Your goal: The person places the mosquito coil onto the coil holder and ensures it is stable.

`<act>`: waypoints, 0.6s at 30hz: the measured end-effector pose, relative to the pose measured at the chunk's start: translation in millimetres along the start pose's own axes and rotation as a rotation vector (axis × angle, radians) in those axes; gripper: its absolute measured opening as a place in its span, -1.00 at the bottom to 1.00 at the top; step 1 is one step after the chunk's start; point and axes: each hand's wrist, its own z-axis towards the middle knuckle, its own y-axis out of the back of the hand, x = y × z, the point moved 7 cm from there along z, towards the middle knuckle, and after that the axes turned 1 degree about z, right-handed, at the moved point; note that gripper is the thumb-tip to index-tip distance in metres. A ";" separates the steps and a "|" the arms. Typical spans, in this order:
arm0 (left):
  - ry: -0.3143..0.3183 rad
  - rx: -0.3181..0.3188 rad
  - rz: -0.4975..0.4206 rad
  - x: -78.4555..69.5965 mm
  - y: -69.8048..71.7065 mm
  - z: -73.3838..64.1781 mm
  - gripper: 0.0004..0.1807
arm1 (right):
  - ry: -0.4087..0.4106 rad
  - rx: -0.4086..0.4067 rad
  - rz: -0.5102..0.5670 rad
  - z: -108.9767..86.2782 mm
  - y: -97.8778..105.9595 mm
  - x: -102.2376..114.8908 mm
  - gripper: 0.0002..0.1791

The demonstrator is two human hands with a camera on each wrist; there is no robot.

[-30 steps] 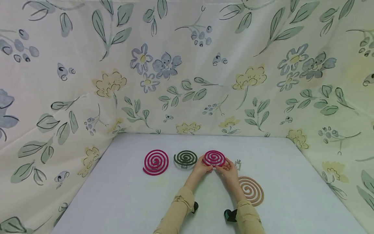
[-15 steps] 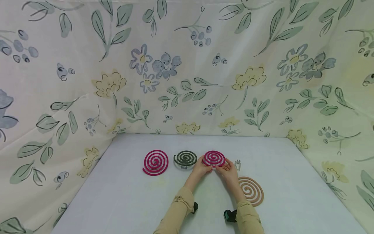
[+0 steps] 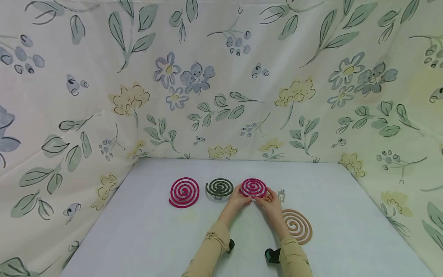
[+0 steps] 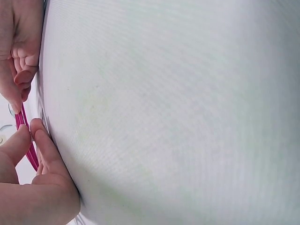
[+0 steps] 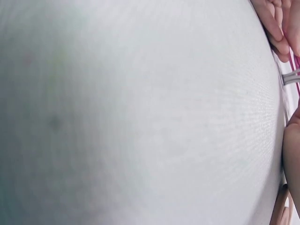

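Both hands hold one pink mosquito coil point(image 3: 253, 188), a flat spiral, by its near edge in the head view. My left hand point(image 3: 238, 200) pinches it at the left, and my right hand point(image 3: 272, 206) pinches it at the right. In the left wrist view the pink coil point(image 4: 33, 157) shows edge-on between the left thumb and fingers. A small metal stand point(image 5: 290, 77) appears by the coil in the right wrist view. Left of the hands, a dark green coil point(image 3: 220, 187) sits raised on a metal stand point(image 3: 217, 197).
Another pink coil point(image 3: 184, 192) is at the far left. A brown coil point(image 3: 300, 227) lies partly behind the right forearm. One bare metal stand point(image 3: 282, 196) is right of the hands. White cloth covers the table point(image 3: 149, 238), and a floral curtain point(image 3: 221, 77) hangs behind.
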 end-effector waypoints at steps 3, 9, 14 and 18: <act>-0.003 0.000 -0.014 1.6 0.0 1.2 0.01 | 0.002 -0.006 0.002 0.4 -0.2 -1.0 -0.24; 0.002 -0.006 -0.004 4.8 1.0 4.8 0.01 | -0.008 -0.004 0.002 1.7 -0.7 -3.0 -0.25; 0.010 -0.014 0.007 -3.1 1.3 -2.9 0.00 | -0.007 0.000 0.012 1.2 -1.0 -2.1 -0.24; 0.002 -0.011 -0.003 16.5 3.5 13.5 0.02 | -0.012 0.001 0.011 -1.5 -1.2 0.4 -0.23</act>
